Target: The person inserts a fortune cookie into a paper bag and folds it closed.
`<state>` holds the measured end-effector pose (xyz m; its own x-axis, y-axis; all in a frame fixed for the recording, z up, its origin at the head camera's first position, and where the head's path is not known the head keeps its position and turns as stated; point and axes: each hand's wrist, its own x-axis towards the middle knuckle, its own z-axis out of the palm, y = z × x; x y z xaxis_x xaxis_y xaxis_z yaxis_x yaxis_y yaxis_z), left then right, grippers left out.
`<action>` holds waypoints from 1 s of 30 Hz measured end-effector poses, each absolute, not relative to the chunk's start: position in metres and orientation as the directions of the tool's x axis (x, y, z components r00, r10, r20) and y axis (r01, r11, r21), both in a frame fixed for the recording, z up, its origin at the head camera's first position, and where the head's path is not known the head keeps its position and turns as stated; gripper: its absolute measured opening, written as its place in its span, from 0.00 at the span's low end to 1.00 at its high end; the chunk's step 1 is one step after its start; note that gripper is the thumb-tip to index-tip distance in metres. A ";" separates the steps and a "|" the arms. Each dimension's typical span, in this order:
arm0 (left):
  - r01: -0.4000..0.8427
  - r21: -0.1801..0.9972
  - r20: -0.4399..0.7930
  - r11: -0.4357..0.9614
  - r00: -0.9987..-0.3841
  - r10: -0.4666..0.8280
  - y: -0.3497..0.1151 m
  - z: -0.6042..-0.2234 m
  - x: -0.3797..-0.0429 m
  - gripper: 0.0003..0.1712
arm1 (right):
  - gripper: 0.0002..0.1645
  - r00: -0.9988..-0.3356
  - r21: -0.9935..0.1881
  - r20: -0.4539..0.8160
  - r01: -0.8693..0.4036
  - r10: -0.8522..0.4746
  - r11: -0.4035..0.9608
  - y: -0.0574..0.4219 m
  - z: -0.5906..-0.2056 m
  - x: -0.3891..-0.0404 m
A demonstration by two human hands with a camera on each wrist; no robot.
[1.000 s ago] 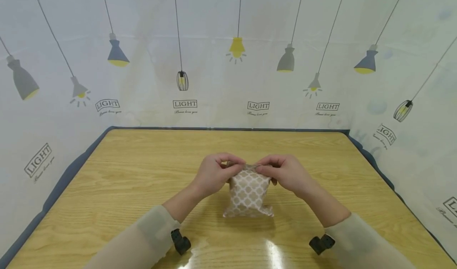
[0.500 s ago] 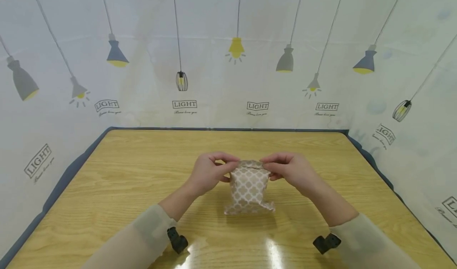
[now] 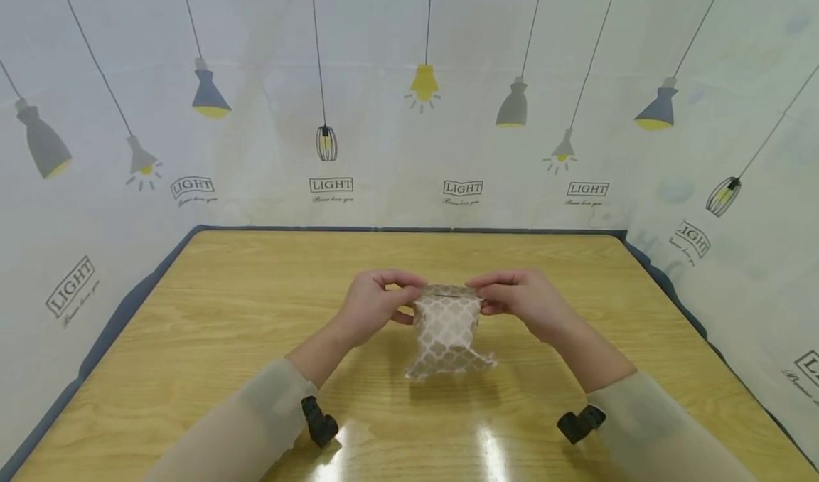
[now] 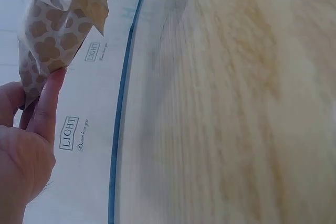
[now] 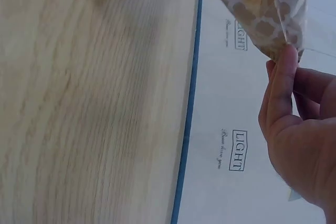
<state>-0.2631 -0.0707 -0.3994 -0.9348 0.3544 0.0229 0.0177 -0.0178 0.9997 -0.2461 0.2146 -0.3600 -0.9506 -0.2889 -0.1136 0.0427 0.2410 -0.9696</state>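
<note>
A small plastic packet (image 3: 448,325), printed with a white lattice over tan, hangs between both hands in the head view. My left hand (image 3: 380,304) pinches its upper left corner between thumb and fingers. The upper right corner is pinched by my right hand (image 3: 525,301). A dark slit shows along the folded top edge, and the bottom edge flares out crinkled above the tabletop. In the left wrist view the packet (image 4: 58,30) tapers down to the fingertips. The right wrist view shows the packet's other corner (image 5: 268,14) held at the thumb and fingers.
Beneath the hands lies a wood-grain table (image 3: 256,283) with a dark blue edge. A pale backdrop (image 3: 377,112) printed with hanging lamps stands around its back and sides. Black wrist cameras (image 3: 318,421) sit at the light sleeves (image 3: 249,411).
The hands have spread slightly apart along the packet's top edge, baring more of it. The packet's lower edge has risen a little, with its shadow now below it.
</note>
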 end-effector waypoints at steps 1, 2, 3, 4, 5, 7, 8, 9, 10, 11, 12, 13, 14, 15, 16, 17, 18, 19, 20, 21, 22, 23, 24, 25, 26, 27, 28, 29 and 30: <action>0.008 1.000 0.012 -0.013 -0.936 0.353 -0.070 -0.401 -0.266 0.12 | 0.20 -0.952 -0.966 -0.117 0.043 -0.284 0.256 0.215 -0.361 -0.249; -0.002 1.000 0.001 -0.007 -0.937 0.350 -0.069 -0.402 -0.269 0.12 | 0.20 -0.952 -0.962 -0.124 0.045 -0.281 0.271 0.215 -0.362 -0.252; -0.010 1.000 -0.009 -0.003 -0.937 0.349 -0.068 -0.404 -0.271 0.12 | 0.21 -0.951 -0.957 -0.133 0.049 -0.280 0.286 0.215 -0.363 -0.255; -0.018 1.000 -0.017 0.001 -0.937 0.348 -0.068 -0.405 -0.274 0.12 | 0.21 -0.950 -0.952 -0.143 0.055 -0.279 0.301 0.215 -0.364 -0.258; -0.028 1.000 -0.028 0.004 -0.936 0.350 -0.067 -0.407 -0.276 0.12 | 0.21 -0.947 -0.947 -0.157 0.063 -0.282 0.315 0.216 -0.366 -0.262; -0.054 0.999 -0.050 0.001 -0.933 0.357 -0.066 -0.412 -0.281 0.13 | 0.21 -0.939 -0.937 -0.190 0.087 -0.288 0.337 0.217 -0.372 -0.269; -0.070 0.998 -0.063 -0.004 -0.931 0.359 -0.066 -0.415 -0.283 0.14 | 0.22 -0.934 -0.934 -0.206 0.099 -0.292 0.345 0.218 -0.375 -0.272; -0.088 0.996 -0.076 -0.017 -0.929 0.361 -0.066 -0.417 -0.285 0.15 | 0.22 -0.929 -0.931 -0.219 0.107 -0.297 0.350 0.218 -0.378 -0.275; -0.105 0.994 -0.088 -0.027 -0.929 0.359 -0.067 -0.420 -0.286 0.16 | 0.22 -0.926 -0.929 -0.230 0.117 -0.301 0.352 0.219 -0.382 -0.278; -0.123 0.992 -0.101 -0.040 -0.930 0.353 -0.067 -0.422 -0.288 0.17 | 0.22 -0.923 -0.928 -0.240 0.127 -0.302 0.349 0.219 -0.385 -0.281; -0.133 0.990 -0.108 -0.051 -0.933 0.343 -0.068 -0.424 -0.289 0.18 | 0.22 -0.921 -0.929 -0.247 0.136 -0.301 0.345 0.218 -0.389 -0.284; -0.140 0.989 -0.114 -0.056 -0.937 0.329 -0.069 -0.427 -0.290 0.18 | 0.22 -0.921 -0.929 -0.250 0.141 -0.300 0.342 0.218 -0.392 -0.286; -0.150 0.987 -0.124 -0.061 -0.942 0.312 -0.070 -0.428 -0.290 0.18 | 0.22 -0.921 -0.930 -0.251 0.144 -0.298 0.339 0.216 -0.395 -0.288; -0.155 0.986 -0.130 -0.061 -0.947 0.295 -0.071 -0.430 -0.291 0.17 | 0.22 -0.921 -0.931 -0.251 0.145 -0.297 0.336 0.215 -0.397 -0.289; -0.156 0.986 -0.135 -0.053 -0.951 0.277 -0.071 -0.431 -0.292 0.16 | 0.21 -0.923 -0.931 -0.252 0.148 -0.292 0.334 0.213 -0.399 -0.291; -0.157 0.987 -0.140 -0.044 -0.955 0.263 -0.071 -0.432 -0.293 0.15 | 0.21 -0.924 -0.930 -0.254 0.152 -0.285 0.334 0.211 -0.400 -0.292; -0.157 0.987 -0.144 -0.031 -0.956 0.255 -0.071 -0.433 -0.294 0.14 | 0.20 -0.926 -0.929 -0.256 0.155 -0.279 0.337 0.209 -0.401 -0.293; -0.160 0.987 -0.151 -0.020 -0.957 0.248 -0.071 -0.434 -0.294 0.14 | 0.20 -0.927 -0.926 -0.257 0.156 -0.273 0.343 0.208 -0.402 -0.294; -0.167 0.986 -0.158 -0.014 -0.956 0.246 -0.071 -0.435 -0.295 0.13 | 0.20 -0.928 -0.923 -0.260 0.159 -0.266 0.350 0.207 -0.402 -0.295; -0.171 0.985 -0.164 -0.005 -0.955 0.246 -0.070 -0.436 -0.296 0.13 | 0.19 -0.929 -0.921 -0.262 0.161 -0.260 0.355 0.206 -0.402 -0.295; -0.175 0.985 -0.170 0.003 -0.954 0.248 -0.070 -0.436 -0.297 0.13 | 0.19 -0.930 -0.918 -0.268 0.166 -0.252 0.361 0.206 -0.403 -0.296; -0.181 0.983 -0.177 0.009 -0.952 0.251 -0.069 -0.437 -0.298 0.13 | 0.19 -0.929 -0.914 -0.273 0.170 -0.248 0.368 0.206 -0.403 -0.296; -0.187 0.982 -0.184 0.013 -0.949 0.255 -0.069 -0.438 -0.298 0.13 | 0.19 -0.928 -0.911 -0.278 0.174 -0.246 0.375 0.206 -0.403 -0.297; -0.193 0.981 -0.191 0.016 -0.947 0.259 -0.069 -0.438 -0.298 0.14 | 0.19 -0.927 -0.907 -0.282 0.174 -0.248 0.382 0.207 -0.404 -0.297; -0.201 0.979 -0.199 0.023 -0.944 0.262 -0.068 -0.438 -0.299 0.14 | 0.19 -0.926 -0.904 -0.288 0.178 -0.245 0.390 0.207 -0.404 -0.297; -0.206 0.978 -0.206 0.029 -0.942 0.266 -0.068 -0.438 -0.298 0.15 | 0.19 -0.925 -0.900 -0.292 0.180 -0.243 0.397 0.207 -0.404 -0.297; -0.209 0.977 -0.210 0.032 -0.940 0.269 -0.068 -0.437 -0.298 0.16 | 0.19 -0.924 -0.896 -0.297 0.183 -0.240 0.404 0.208 -0.404 -0.297; -0.214 0.976 -0.215 0.034 -0.938 0.270 -0.068 -0.437 -0.298 0.17 | 0.20 -0.924 -0.894 -0.299 0.184 -0.239 0.409 0.208 -0.405 -0.297; -0.218 0.975 -0.219 0.034 -0.937 0.271 -0.068 -0.436 -0.298 0.17 | 0.20 -0.924 -0.892 -0.301 0.186 -0.235 0.412 0.209 -0.404 -0.297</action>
<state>-0.2978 -0.0681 -0.4364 -0.9374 0.2710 -0.2188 -0.2177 0.0344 0.9754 -0.2969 0.2086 -0.4044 -0.9241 -0.2352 -0.3013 0.1861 0.4117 -0.8921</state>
